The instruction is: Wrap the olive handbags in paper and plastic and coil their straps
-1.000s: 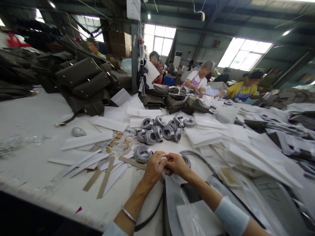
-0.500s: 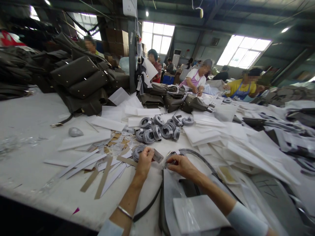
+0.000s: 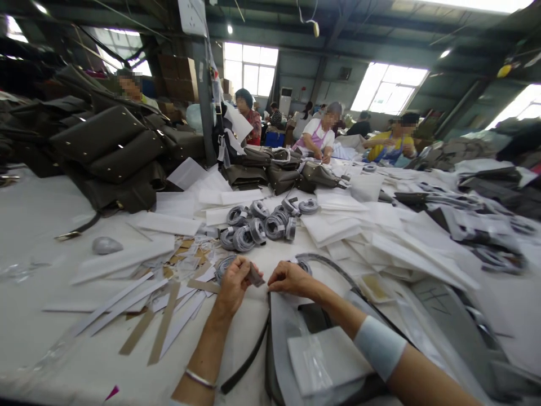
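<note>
My left hand is closed on a small grey-brown piece that sticks out to the right of its fingers. Close by on the right, my right hand has its fingertips pinched together at the upper corner of a grey bag; what they hold is too small to make out. On this bag lies a white foam sheet under clear plastic. A dark strap curves off the bag's left side. Behind the hands sit several grey coiled straps.
Paper strips and card pieces are spread at the left. White sheets cover the right. Dark bags are piled at the back left, others at the back middle. Across the table, people work near a post.
The view has turned slightly right. The piece in my left hand now tilts more downward. My right hand has its fingers closer together, at the bag's corner.
</note>
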The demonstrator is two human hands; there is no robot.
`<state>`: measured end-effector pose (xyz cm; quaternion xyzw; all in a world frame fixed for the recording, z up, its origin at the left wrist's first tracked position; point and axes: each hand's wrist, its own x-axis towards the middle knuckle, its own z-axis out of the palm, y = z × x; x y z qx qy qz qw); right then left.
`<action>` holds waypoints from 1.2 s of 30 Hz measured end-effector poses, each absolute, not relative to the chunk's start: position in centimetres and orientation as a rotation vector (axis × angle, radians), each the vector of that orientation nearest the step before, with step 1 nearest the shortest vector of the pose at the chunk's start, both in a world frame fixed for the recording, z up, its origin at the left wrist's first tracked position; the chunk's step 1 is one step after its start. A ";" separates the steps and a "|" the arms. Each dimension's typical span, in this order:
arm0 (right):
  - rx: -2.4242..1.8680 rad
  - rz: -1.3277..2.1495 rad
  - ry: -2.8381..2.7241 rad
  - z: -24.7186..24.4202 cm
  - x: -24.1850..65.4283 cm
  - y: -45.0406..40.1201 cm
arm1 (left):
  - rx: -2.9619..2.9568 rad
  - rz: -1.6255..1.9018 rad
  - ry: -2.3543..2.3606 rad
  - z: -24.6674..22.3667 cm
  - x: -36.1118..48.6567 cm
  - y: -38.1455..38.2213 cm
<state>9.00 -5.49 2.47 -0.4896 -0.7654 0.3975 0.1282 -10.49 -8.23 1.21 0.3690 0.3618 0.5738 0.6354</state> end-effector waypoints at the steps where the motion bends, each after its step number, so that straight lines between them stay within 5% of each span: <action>1: -1.419 1.188 -2.230 2.5 9.2 -5.3 | 0.871 1.197 0.761 1.5 -10.8 -8.5; 7: -1.424 1.182 -2.178 2.1 9.3 -5.1 | 1.078 0.690 0.505 2.4 -12.2 -9.9; 14: -1.444 1.202 -1.930 4.3 10.6 -6.6 | 1.021 0.907 0.613 2.0 -13.4 -9.5; 20: -1.569 1.368 -1.337 8.4 18.7 -18.2 | 1.082 0.988 0.855 1.3 -13.3 -8.6; 27: -1.620 1.785 -0.390 3.1 22.1 -32.6 | 1.354 0.724 1.204 -0.6 -9.1 -7.2; 36: -1.305 1.694 0.072 2.7 18.5 -28.7 | 1.737 0.592 1.312 0.9 -6.6 -9.2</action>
